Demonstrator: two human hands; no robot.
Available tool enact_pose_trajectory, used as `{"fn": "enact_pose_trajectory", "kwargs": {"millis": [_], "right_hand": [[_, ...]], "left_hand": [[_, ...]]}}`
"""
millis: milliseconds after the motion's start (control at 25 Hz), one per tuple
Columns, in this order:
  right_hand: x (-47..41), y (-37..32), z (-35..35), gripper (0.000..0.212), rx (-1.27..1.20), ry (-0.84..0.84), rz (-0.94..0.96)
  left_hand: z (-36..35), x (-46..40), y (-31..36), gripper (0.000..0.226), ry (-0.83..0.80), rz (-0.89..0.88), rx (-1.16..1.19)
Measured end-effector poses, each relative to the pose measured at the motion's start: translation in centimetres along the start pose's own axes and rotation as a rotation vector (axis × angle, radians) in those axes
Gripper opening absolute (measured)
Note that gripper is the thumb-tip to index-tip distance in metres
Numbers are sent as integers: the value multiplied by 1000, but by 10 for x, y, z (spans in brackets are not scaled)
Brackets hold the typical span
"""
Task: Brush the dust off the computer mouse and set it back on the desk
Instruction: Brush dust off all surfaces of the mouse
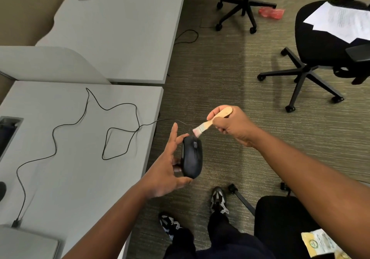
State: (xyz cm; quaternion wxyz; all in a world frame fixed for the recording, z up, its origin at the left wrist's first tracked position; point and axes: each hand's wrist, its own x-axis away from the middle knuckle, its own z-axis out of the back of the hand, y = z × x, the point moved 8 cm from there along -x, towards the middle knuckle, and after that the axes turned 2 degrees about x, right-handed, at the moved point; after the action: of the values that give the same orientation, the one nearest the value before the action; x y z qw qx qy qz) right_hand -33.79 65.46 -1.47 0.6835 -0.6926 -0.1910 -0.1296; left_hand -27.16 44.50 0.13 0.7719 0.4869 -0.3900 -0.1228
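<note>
Both hands are off the desk (80,158), out past its right edge and over the carpet (220,78). My left hand (166,170) holds the mouse (192,156) from its left side: thumb curled under the tail end, fingers loosely spread along the flank, index finger sticking up straight and free. Mouse sits button side up, wheel toward the far end, not touching the desk. My right hand (234,126) is closed round the wooden handle of the brush (212,121), with the handle's rounded end poking out above the fist. Bristles point down and left, at or just above the mouse's front end; contact itself I can't make out.

No logo shows on the mouse, none on the brush. Papers (344,21) on the chair (320,44) far right of the mouse carry print too small to read. A yellow packet (320,244) near my right forearm has a round green mark, unreadable.

Mouse's cable (96,106) runs left from its nose onto the desk, looping loosely across the top to a plug near the front left edge. Carpet around the mouse lies open toward the chair bases. My shoes (218,200) stand below it.
</note>
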Motion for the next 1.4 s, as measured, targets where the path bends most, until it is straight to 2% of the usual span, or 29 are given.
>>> {"fn": "enact_pose_trajectory", "kwargs": {"millis": [120,200,280,360,480,560,680,920,1000,1120,1200,1400], "right_hand": [[-1,2,-6,17,-143,-59,-9],[0,5,-13,17,-62,-103,-37],[-2,5,-8,18,42,-44,-17],[-2,4,-2,18,-17,-14,9],[0,8,-6,18,-89,-130,-27],[0,11,-3,18,-26,-97,-27],[0,13,-5,17,-99,-111,-39],[3,12,-2,16,3,-55,-31],[5,8,5,14,100,53,-6],[15,-8,6,12,18,153,82],[24,-20,-4,13,39,146,159],[40,-30,-28,14,332,61,268]], "left_hand": [[2,-2,-2,147,8,7,5],[1,-2,-2,148,12,7,-4],[-1,-1,-3,147,13,7,-11],[-2,-1,-5,147,19,6,-8],[0,-1,-6,148,30,1,-8],[1,0,-5,147,30,0,-5],[0,0,-3,147,23,-2,4],[-1,-1,-2,146,39,-2,20],[-1,-1,-1,147,44,0,25],[1,-3,-1,149,61,0,32],[2,-4,0,149,63,2,33],[6,-7,2,150,100,19,71]]}}
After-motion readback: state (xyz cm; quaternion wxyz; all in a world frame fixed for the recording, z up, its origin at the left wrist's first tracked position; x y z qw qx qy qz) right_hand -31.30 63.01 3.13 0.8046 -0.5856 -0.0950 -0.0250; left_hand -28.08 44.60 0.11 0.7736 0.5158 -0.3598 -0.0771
